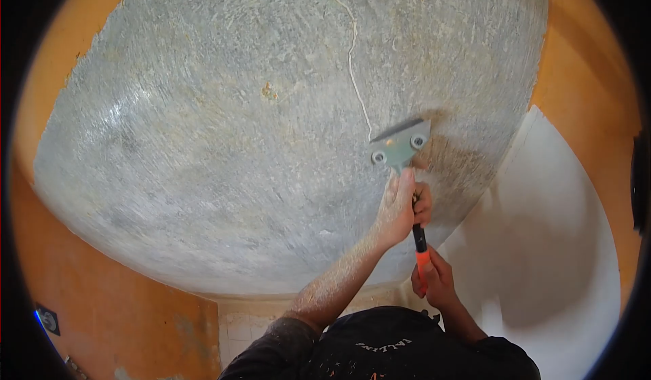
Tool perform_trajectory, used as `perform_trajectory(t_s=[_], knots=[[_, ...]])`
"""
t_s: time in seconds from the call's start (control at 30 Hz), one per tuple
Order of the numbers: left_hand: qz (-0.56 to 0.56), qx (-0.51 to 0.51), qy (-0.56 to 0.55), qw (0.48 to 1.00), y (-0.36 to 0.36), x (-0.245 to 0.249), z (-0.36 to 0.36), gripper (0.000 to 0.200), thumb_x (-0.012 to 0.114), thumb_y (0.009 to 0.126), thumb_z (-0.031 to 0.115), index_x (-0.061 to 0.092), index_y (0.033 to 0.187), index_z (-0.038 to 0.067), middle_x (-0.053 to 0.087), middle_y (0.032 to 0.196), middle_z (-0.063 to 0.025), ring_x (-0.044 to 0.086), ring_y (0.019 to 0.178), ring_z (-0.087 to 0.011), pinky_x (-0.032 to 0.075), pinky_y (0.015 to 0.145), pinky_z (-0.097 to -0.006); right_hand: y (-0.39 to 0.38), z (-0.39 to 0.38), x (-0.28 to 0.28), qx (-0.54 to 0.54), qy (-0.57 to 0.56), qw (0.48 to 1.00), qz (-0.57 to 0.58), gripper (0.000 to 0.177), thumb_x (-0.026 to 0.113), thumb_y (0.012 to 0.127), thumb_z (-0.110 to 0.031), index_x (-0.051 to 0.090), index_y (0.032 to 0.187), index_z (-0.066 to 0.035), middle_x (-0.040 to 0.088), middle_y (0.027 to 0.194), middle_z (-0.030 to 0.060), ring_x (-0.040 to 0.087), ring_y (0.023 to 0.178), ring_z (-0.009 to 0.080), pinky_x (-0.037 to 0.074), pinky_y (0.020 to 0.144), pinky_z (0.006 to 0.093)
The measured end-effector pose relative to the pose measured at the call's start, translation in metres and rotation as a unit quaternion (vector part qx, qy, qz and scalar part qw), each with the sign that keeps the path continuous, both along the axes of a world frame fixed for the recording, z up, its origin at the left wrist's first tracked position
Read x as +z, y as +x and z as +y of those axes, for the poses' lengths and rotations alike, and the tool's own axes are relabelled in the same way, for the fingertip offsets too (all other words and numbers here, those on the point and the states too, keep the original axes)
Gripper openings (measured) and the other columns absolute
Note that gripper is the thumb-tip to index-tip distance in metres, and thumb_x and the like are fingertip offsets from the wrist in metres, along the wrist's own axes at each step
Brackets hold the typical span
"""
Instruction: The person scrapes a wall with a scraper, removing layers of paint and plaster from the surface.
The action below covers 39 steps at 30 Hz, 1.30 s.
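Note:
A long-handled scraper (400,147) is held up against a large grey, mottled surface (203,143). Its wide blade sits in a greenish head with two round fixings, and the handle is black with an orange end. My left hand (401,204) wraps round the black part just below the head, its forearm dusted with pale powder. Lower down, my right hand (435,280) grips the orange end. From the blade's left corner a thin pale crack (352,61) runs upward across the grey surface.
Orange walls (115,271) border the grey area on both sides. A white curved surface (563,244) lies at the right. A dark fitting (47,319) is on the lower left wall. Black clothing (380,346) with white lettering shows at the bottom.

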<state>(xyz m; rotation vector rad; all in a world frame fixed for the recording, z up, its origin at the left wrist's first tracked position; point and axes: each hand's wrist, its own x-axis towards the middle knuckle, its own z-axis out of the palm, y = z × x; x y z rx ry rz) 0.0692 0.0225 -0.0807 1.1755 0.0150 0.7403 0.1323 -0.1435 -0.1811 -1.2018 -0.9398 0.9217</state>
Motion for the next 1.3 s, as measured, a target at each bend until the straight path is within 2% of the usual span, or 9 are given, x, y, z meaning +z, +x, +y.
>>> perform_trajectory(t_s=[0.47,0.57,0.67,0.73,0.87,1.03,1.23,1.3], knots=[[0.016,-0.018,0.004,1.0,-0.003,0.003,0.006,0.051,0.027,0.102,0.058,0.035,0.122,0.012,0.034,0.057,0.0016,0.035,0.044,-0.009,0.037,0.047,-0.027,-0.009,0.009,-0.004,0.006,0.035,0.999,-0.007,0.059,0.038,0.104,-0.042,0.033,0.146,0.0,0.047,0.058,0.0039,0.04,0.04,0.0082,0.035,0.04,0.0238],[0.017,-0.017,-0.007,1.0,-0.004,0.004,0.005,0.05,0.028,0.102,0.057,0.036,0.122,0.012,0.035,0.058,0.0017,0.036,0.044,-0.0091,0.037,0.047,-0.027,-0.008,0.007,-0.004,0.015,0.036,0.999,0.018,0.056,0.04,0.104,-0.038,0.035,0.146,-0.001,0.048,0.061,0.0024,0.043,0.043,0.0075,0.036,0.043,0.0228],[0.016,-0.029,-0.011,0.999,-0.005,-0.002,0.003,0.048,0.029,0.102,0.056,0.036,0.121,0.012,0.035,0.058,0.0016,0.036,0.044,-0.0091,0.037,0.047,-0.0267,-0.011,0.004,-0.011,0.013,0.023,0.999,0.048,0.059,0.04,0.103,-0.042,0.036,0.145,-0.001,0.047,0.06,0.0027,0.042,0.042,0.008,0.036,0.042,0.0235],[0.031,-0.009,0.007,0.999,-0.004,0.002,0.004,0.047,0.029,0.103,0.056,0.036,0.121,0.012,0.035,0.058,0.0014,0.036,0.044,-0.0089,0.038,0.047,-0.027,-0.011,0.008,-0.014,0.054,0.041,0.994,0.083,0.061,0.04,0.102,-0.048,0.032,0.146,-0.005,0.044,0.056,0.0046,0.039,0.038,0.0105,0.033,0.039,0.0247],[0.037,0.003,0.014,0.999,-0.005,0.016,0.005,0.047,0.029,0.103,0.055,0.036,0.122,0.012,0.035,0.059,0.0012,0.036,0.045,-0.0089,0.038,0.047,-0.027,-0.013,0.012,0.001,0.044,0.054,0.994,0.085,0.06,0.04,0.103,-0.045,0.037,0.143,-0.001,0.046,0.057,0.0028,0.042,0.041,0.0087,0.036,0.041,0.0241],[0.016,-0.036,0.001,0.999,-0.003,0.002,0.003,0.046,0.029,0.104,0.053,0.035,0.123,0.012,0.034,0.059,0.0012,0.037,0.046,-0.0089,0.039,0.048,-0.0273,-0.011,0.003,-0.004,-0.019,0.019,1.0,0.004,0.057,0.04,0.103,-0.043,0.039,0.143,-0.001,0.047,0.058,0.0027,0.042,0.042,0.0086,0.036,0.041,0.0241],[0.005,-0.02,-0.007,1.0,-0.004,0.026,0.006,0.046,0.03,0.104,0.052,0.036,0.123,0.011,0.035,0.059,0.001,0.037,0.046,-0.0092,0.04,0.049,-0.0276,-0.007,0.012,0.017,-0.019,0.042,0.999,-0.003,0.055,0.04,0.104,-0.037,0.037,0.146,-0.001,0.047,0.058,0.0023,0.043,0.042,0.0076,0.036,0.041,0.0235],[0.005,-0.019,-0.001,1.0,-0.003,0.021,0.004,0.047,0.03,0.104,0.053,0.036,0.123,0.011,0.035,0.059,0.001,0.038,0.046,-0.0091,0.041,0.049,-0.0278,-0.005,0.005,0.013,-0.018,0.036,0.999,-0.01,0.054,0.04,0.104,-0.035,0.036,0.146,-0.001,0.047,0.058,0.0021,0.042,0.042,0.0074,0.036,0.041,0.0232]])
